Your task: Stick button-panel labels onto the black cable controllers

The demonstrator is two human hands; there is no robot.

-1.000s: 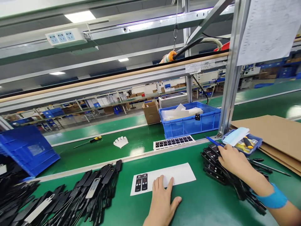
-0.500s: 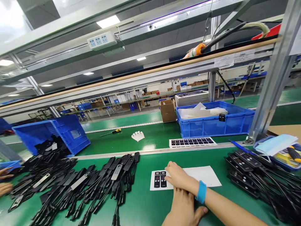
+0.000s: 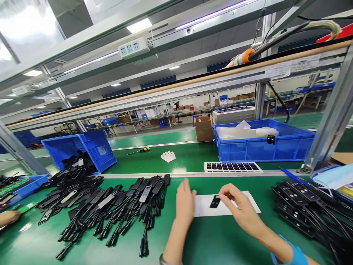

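Observation:
A black label sticker (image 3: pixel 214 201) with small printed marks is pinched at its top corner by the fingertips of my right hand (image 3: pixel 240 208), which wears a blue wristband. It hangs tilted over a white backing sheet (image 3: pixel 204 209) lying on the green bench. My left hand (image 3: pixel 185 202) is motion-blurred at the sheet's left end, fingers stretched upward and thumb apart, with nothing seen in it. It hides that end of the sheet. To its left lie many black corded controllers (image 3: pixel 150 189), their cables pointing toward me. Another stack of black controllers (image 3: pixel 296 195), button faces up, sits right of my right hand.
A sheet of black labels (image 3: pixel 234 167) lies behind the bench rail, before a blue bin (image 3: pixel 261 147) holding papers. A white glove (image 3: pixel 168 156) and a screwdriver (image 3: pixel 139 151) lie further left. A tipped blue crate (image 3: pixel 102 152) spills parts. Another person's hand (image 3: pixel 9 218) shows far left.
My hands were crossed over the sheet and have moved apart, left hand to the left. One label is now off the sheet in my right hand. The view has shifted slightly.

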